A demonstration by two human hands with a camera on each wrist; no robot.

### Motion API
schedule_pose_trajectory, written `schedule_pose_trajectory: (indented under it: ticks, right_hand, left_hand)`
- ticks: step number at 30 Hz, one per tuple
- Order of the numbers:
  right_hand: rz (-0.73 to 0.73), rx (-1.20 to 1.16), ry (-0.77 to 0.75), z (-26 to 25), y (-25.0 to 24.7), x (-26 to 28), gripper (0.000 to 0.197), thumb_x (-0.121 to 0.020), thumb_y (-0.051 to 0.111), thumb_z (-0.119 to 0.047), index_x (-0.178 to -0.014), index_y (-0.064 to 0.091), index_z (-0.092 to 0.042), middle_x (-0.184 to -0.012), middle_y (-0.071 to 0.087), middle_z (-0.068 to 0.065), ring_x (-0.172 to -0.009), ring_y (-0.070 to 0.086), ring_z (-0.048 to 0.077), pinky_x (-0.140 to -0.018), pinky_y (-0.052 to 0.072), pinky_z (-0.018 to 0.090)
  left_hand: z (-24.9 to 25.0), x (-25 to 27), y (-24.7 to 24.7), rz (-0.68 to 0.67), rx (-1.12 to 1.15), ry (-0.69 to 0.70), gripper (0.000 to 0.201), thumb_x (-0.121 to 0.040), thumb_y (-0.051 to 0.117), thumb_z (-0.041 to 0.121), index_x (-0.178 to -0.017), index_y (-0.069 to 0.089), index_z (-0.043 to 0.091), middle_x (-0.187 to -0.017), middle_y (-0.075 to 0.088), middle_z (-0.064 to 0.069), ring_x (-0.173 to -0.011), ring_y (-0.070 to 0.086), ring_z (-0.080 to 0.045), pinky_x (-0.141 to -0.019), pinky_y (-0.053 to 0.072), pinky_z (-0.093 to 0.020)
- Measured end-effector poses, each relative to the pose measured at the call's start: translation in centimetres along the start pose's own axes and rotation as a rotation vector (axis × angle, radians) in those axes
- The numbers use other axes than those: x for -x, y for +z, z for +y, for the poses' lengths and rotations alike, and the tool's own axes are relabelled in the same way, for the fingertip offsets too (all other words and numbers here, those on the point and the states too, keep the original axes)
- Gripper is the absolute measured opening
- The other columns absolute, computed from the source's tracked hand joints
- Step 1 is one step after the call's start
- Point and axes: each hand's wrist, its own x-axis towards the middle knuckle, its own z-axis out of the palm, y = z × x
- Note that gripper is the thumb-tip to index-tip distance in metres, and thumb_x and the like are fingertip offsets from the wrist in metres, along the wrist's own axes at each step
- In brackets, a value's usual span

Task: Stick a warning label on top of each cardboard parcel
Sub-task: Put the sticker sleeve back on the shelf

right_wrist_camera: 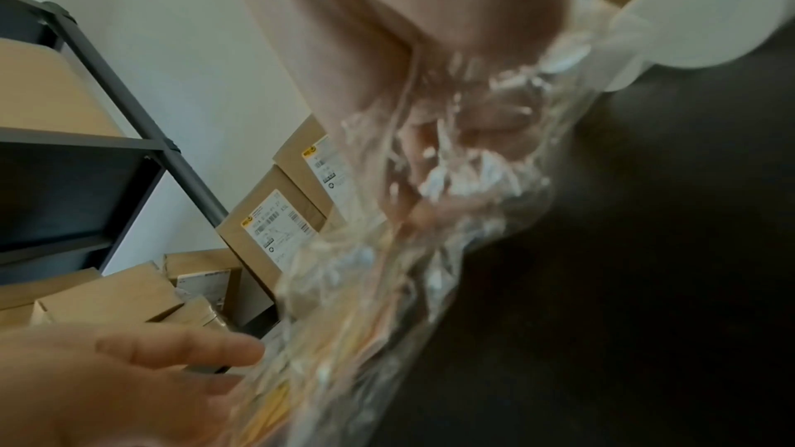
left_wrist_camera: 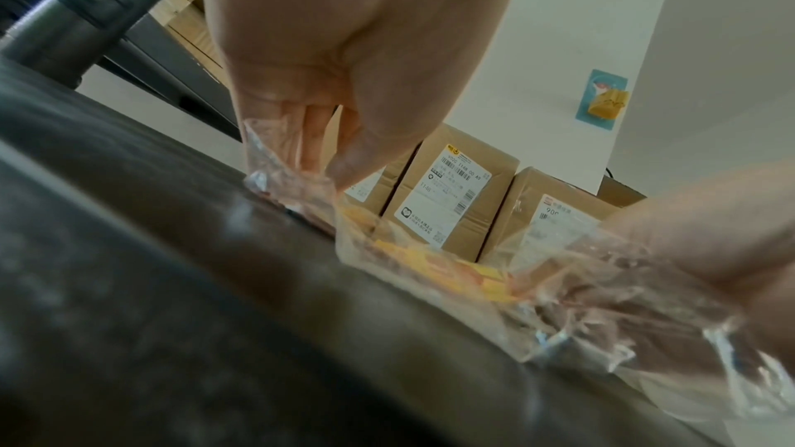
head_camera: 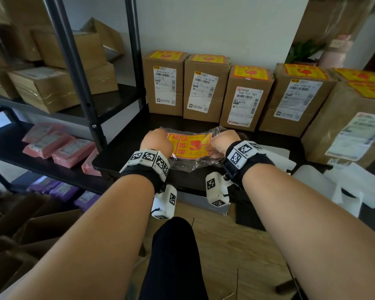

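A clear plastic bag (head_camera: 200, 163) holding yellow-and-red warning labels (head_camera: 189, 145) lies on the black table (head_camera: 121, 148) between my hands. My left hand (head_camera: 155, 139) pinches the bag's left end (left_wrist_camera: 292, 175) between thumb and fingers. My right hand (head_camera: 224, 140) grips the crumpled right end of the bag (right_wrist_camera: 464, 162). Several cardboard parcels (head_camera: 206, 87) stand in a row along the table's back edge. Each bears a yellow warning label (head_camera: 250, 72) on top and a white shipping label on its front.
A black metal shelf rack (head_camera: 74, 68) at the left holds cardboard boxes, pink packets (head_camera: 59, 146) and purple packets. A large parcel (head_camera: 346, 122) stands at the right. White paper sheets (head_camera: 325, 180) lie at the table's right front. Flat cardboard lies on the floor, lower left.
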Motion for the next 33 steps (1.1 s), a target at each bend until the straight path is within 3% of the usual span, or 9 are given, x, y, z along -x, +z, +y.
schedule_pose_trajectory:
  ticks: [3,6,9,13,18,21,25,30,33]
  right_hand:
    - [0.009,0.029,-0.015,-0.3,0.5,0.0,0.032,-0.087,0.063,-0.01,-0.118,0.065,-0.001,-0.105,0.07,0.016,-0.09,0.07,0.027,-0.078,0.06,0.036]
    - [-0.054,0.071,-0.039,-0.6,1.2,-0.1,0.033,-0.084,0.066,-0.008,-0.117,0.066,-0.001,-0.093,0.068,0.01,-0.076,0.066,0.02,-0.065,0.057,0.029]
    - [-0.102,0.133,-0.076,-1.1,1.4,0.2,0.034,-0.087,0.063,-0.008,-0.119,0.065,-0.001,-0.096,0.067,0.01,-0.082,0.065,0.02,-0.077,0.058,0.03]
    - [0.068,0.294,-0.164,-2.2,-0.2,1.4,0.031,-0.094,0.051,-0.017,-0.116,0.067,-0.001,-0.113,0.069,0.018,-0.099,0.066,0.031,-0.09,0.054,0.039]
    - [0.194,0.102,-0.136,-2.2,-3.0,2.6,0.039,-0.101,0.042,-0.03,-0.092,0.069,-0.003,-0.075,0.07,0.007,-0.054,0.058,0.016,-0.055,0.046,0.025]
    - [0.304,0.01,-0.142,-1.9,-4.1,3.4,0.039,-0.098,0.046,-0.03,-0.079,0.069,-0.005,-0.071,0.069,0.008,-0.059,0.062,0.02,-0.061,0.051,0.03]
    - [0.472,0.174,-0.202,-1.4,-4.9,4.4,0.029,-0.097,0.046,-0.029,-0.091,0.066,-0.008,-0.087,0.063,0.007,-0.077,0.058,0.023,-0.062,0.044,0.028]
    - [0.366,0.119,-0.05,-0.7,-3.9,4.6,0.038,-0.091,0.055,-0.044,-0.092,0.062,-0.007,-0.088,0.069,0.009,-0.077,0.067,0.026,-0.074,0.06,0.039]
    - [0.346,0.113,-0.06,-0.7,-3.3,5.1,0.047,-0.091,0.054,-0.052,-0.078,0.063,-0.009,-0.07,0.067,0.004,-0.056,0.063,0.019,-0.056,0.056,0.031]
  left_hand:
    - [0.2,0.2,-0.1,0.005,0.021,-0.008,0.033,-0.092,0.05,0.009,-0.123,0.06,0.008,-0.116,0.063,-0.014,-0.101,0.062,-0.026,-0.078,0.05,-0.033]
    - [0.4,0.2,0.1,-0.034,0.037,-0.001,0.045,-0.091,0.049,0.009,-0.136,0.053,0.014,-0.132,0.054,-0.014,-0.113,0.058,-0.028,-0.092,0.051,-0.039]
    - [0.6,0.2,0.4,-0.047,0.036,0.006,0.047,-0.09,0.053,0.012,-0.136,0.051,0.02,-0.134,0.048,-0.011,-0.117,0.052,-0.03,-0.094,0.049,-0.04]
    - [1.0,0.6,1.0,-0.036,-0.002,0.093,0.048,-0.089,0.056,0.022,-0.136,0.051,0.032,-0.141,0.045,-0.003,-0.126,0.043,-0.028,-0.103,0.042,-0.046]
    - [0.9,1.0,2.2,-0.224,-0.078,0.162,0.049,-0.085,0.06,0.039,-0.133,0.052,0.045,-0.146,0.047,-0.002,-0.132,0.044,-0.029,-0.11,0.036,-0.048]
    - [1.0,1.4,1.6,-0.198,-0.253,0.096,0.05,-0.094,0.044,0.048,-0.143,0.034,0.046,-0.154,0.031,-0.009,-0.138,0.032,-0.034,-0.11,0.032,-0.052]
    - [2.4,1.9,0.9,-0.248,-0.349,0.038,0.052,-0.099,0.041,0.038,-0.148,0.026,0.041,-0.158,0.019,-0.014,-0.143,0.019,-0.039,-0.111,0.029,-0.056]
    - [3.4,1.9,0.7,-0.28,-0.41,0.008,0.067,-0.094,0.054,0.021,-0.149,0.024,0.045,-0.158,0.013,-0.012,-0.145,0.009,-0.039,-0.108,0.032,-0.056]
    - [3.2,1.9,1.1,-0.238,-0.416,-0.01,0.06,-0.093,0.054,0.019,-0.146,0.035,0.042,-0.152,0.02,-0.008,-0.141,0.019,-0.035,-0.1,0.041,-0.05]
